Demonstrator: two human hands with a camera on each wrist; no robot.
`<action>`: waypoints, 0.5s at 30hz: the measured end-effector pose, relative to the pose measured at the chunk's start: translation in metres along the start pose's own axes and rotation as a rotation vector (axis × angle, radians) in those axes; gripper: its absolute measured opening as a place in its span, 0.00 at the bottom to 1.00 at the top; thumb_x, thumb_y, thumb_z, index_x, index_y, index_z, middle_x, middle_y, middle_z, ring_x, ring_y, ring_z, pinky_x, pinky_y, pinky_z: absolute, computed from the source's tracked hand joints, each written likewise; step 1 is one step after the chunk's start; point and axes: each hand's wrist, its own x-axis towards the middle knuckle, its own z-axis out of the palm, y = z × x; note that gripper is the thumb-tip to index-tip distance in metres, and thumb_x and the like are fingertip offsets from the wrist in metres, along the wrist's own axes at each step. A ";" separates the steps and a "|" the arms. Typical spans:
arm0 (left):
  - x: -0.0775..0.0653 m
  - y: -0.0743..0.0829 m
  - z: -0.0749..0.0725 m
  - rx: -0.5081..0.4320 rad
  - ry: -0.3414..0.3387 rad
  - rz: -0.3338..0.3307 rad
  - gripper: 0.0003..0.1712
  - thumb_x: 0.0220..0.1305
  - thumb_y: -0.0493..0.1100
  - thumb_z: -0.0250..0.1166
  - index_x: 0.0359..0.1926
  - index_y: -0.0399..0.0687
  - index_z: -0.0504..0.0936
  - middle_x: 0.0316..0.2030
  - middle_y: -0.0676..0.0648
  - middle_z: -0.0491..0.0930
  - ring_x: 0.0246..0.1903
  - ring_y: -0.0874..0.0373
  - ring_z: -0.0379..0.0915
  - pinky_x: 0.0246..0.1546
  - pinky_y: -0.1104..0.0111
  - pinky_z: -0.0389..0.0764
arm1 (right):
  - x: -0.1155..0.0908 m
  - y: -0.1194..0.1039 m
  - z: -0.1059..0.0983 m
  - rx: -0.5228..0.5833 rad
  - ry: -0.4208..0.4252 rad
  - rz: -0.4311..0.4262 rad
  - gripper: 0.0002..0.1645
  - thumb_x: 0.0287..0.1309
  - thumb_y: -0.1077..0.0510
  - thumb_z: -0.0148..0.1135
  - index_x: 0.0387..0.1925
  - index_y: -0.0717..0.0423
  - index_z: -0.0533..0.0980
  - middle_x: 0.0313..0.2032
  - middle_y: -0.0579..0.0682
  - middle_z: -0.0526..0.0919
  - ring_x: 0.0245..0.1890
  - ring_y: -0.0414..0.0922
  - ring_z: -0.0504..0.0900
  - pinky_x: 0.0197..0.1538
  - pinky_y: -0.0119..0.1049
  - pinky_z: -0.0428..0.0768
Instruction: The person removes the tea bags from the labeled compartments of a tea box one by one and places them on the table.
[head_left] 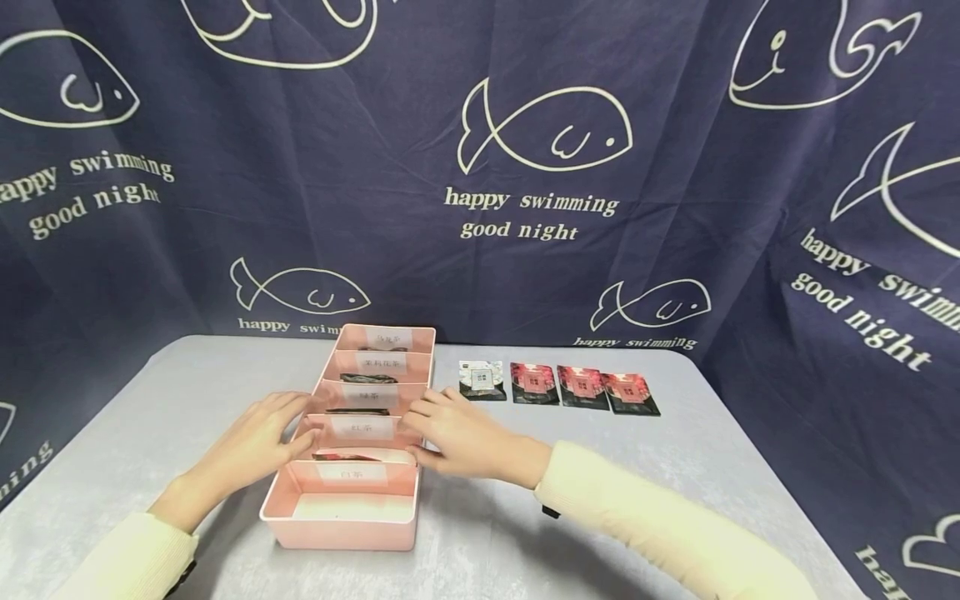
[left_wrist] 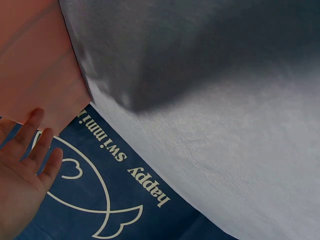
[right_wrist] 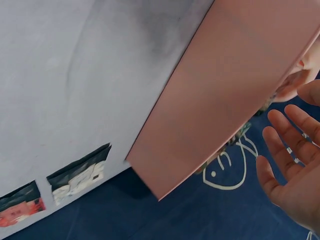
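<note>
A long pink divider box (head_left: 341, 533) stands lengthwise on the table, its several compartments fronted by white paper labels. Dark sachets (head_left: 367, 379) poke up in the rear compartments, and a red-edged sachet (head_left: 345, 457) lies behind the front divider. The nearest compartment shows a bare white floor. At the box's left rim is my left hand (head_left: 255, 437), thumb reaching over the edge and fingers extended along the side. My right hand (head_left: 465, 433) is at the right rim with fingers loosely bent; in the right wrist view its fingers are spread beside the pink wall.
Right of the box lie a white-and-black sachet (head_left: 482, 380) and three red-and-black sachets (head_left: 535, 383) in a row near the table's back. A grey cloth covers the table (head_left: 600, 492). Dark blue curtains (head_left: 540, 283) with fish drawings hang behind and at both sides.
</note>
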 end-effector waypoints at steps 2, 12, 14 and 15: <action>0.000 0.000 0.000 0.000 -0.001 0.000 0.24 0.55 0.48 0.62 0.50 0.39 0.76 0.48 0.40 0.77 0.51 0.41 0.70 0.52 0.46 0.69 | 0.003 -0.004 0.000 -0.004 -0.022 -0.007 0.15 0.57 0.47 0.54 0.44 0.48 0.75 0.39 0.39 0.77 0.42 0.37 0.71 0.42 0.30 0.68; 0.000 0.000 -0.001 -0.009 -0.006 -0.003 0.24 0.56 0.51 0.61 0.50 0.42 0.76 0.49 0.41 0.77 0.52 0.42 0.70 0.53 0.46 0.68 | 0.014 -0.017 0.009 -0.020 -0.043 -0.054 0.14 0.58 0.46 0.54 0.42 0.46 0.74 0.40 0.37 0.78 0.44 0.37 0.70 0.46 0.29 0.68; 0.000 0.000 -0.001 -0.010 -0.005 -0.001 0.24 0.56 0.50 0.61 0.50 0.42 0.76 0.49 0.41 0.77 0.52 0.41 0.70 0.53 0.46 0.68 | 0.016 -0.019 0.011 -0.012 -0.044 -0.055 0.13 0.57 0.46 0.54 0.42 0.45 0.74 0.40 0.37 0.78 0.43 0.37 0.70 0.45 0.28 0.68; 0.000 0.000 -0.001 -0.009 -0.003 0.001 0.23 0.56 0.50 0.61 0.50 0.41 0.76 0.48 0.41 0.77 0.52 0.41 0.70 0.53 0.47 0.68 | 0.016 -0.020 0.011 -0.011 -0.044 -0.054 0.13 0.57 0.46 0.55 0.42 0.45 0.74 0.40 0.37 0.78 0.42 0.37 0.70 0.45 0.28 0.68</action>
